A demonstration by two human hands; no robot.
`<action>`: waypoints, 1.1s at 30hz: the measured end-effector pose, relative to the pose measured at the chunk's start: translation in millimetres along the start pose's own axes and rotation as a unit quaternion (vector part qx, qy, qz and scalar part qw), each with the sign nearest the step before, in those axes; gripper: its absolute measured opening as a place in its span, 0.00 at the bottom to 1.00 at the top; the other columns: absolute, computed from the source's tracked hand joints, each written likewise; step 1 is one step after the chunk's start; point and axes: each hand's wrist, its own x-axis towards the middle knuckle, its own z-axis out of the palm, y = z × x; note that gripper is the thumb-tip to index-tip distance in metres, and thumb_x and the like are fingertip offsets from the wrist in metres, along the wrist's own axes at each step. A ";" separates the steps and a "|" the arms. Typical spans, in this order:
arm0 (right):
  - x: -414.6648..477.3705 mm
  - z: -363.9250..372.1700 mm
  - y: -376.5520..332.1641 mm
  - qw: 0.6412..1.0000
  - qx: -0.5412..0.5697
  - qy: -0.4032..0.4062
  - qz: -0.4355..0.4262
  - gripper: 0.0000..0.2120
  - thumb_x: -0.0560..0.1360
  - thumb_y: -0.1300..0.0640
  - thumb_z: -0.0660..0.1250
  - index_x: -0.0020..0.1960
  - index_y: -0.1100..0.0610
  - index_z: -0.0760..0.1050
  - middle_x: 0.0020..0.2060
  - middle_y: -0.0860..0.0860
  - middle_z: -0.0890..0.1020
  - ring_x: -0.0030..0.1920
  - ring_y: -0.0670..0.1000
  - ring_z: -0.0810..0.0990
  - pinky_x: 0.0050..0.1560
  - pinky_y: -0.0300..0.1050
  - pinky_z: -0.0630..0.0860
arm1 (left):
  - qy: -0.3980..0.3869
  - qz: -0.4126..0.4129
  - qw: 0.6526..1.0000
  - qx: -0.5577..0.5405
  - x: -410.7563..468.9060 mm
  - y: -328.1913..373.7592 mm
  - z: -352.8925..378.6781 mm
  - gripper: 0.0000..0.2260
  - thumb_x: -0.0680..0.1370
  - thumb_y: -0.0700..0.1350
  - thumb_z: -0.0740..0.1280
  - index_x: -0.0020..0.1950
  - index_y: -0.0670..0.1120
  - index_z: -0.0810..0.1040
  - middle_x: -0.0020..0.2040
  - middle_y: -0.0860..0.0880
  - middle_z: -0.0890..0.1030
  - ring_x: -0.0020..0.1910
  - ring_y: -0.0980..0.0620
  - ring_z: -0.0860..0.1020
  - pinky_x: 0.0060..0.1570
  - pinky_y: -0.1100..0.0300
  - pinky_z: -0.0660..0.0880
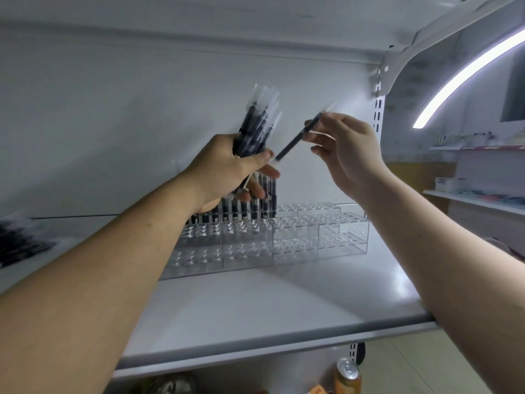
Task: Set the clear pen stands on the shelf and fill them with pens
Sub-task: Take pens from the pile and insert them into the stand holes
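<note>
Two clear tiered pen stands (295, 237) sit side by side at the back of the white shelf (255, 305). The back row of the left stand holds several dark pens (250, 206); the right stand's holes look empty. My left hand (227, 172) grips a bundle of dark pens (255, 123) upright above the left stand. My right hand (343, 149) pinches a single dark pen (295, 140), which slants down towards the bundle.
A pile of more dark pens (20, 243) lies on the shelf at the far left. A metal can (348, 375) stands on the level below. Shelves with goods (477, 194) are at the right, under a bright light strip (466, 75).
</note>
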 end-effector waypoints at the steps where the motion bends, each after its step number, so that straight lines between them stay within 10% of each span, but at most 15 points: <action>1: 2.5 -2.3 0.1 0.999 -0.020 0.021 -0.015 0.09 0.84 0.61 0.65 0.46 0.60 0.80 0.41 0.55 0.87 0.41 0.53 0.86 0.39 0.42 0.75 | 0.003 0.005 1.000 -0.001 0.7 -1.5 -0.4 0.08 0.85 0.44 0.67 0.62 0.41 0.78 0.47 0.46 0.88 0.29 0.50 0.79 0.28 0.58 0.75; 8: 2.0 -4.3 12.1 0.937 -0.328 0.022 -0.114 0.07 0.82 0.60 0.68 0.45 0.54 0.79 0.38 0.51 0.88 0.39 0.49 0.89 0.41 0.46 0.81 | 0.015 0.027 0.999 -0.015 4.3 -6.0 -1.4 0.10 0.85 0.43 0.67 0.61 0.37 0.78 0.39 0.48 0.83 0.26 0.54 0.67 0.26 0.60 0.67; 33: -6.4 11.9 37.9 0.842 -0.513 -0.168 -0.003 0.02 0.81 0.60 0.69 0.50 0.58 0.79 0.37 0.51 0.88 0.40 0.58 0.89 0.44 0.67 0.83 | -0.002 0.038 0.999 0.027 5.5 -11.1 -1.0 0.07 0.86 0.41 0.67 0.60 0.39 0.78 0.43 0.43 0.82 0.26 0.54 0.68 0.27 0.59 0.68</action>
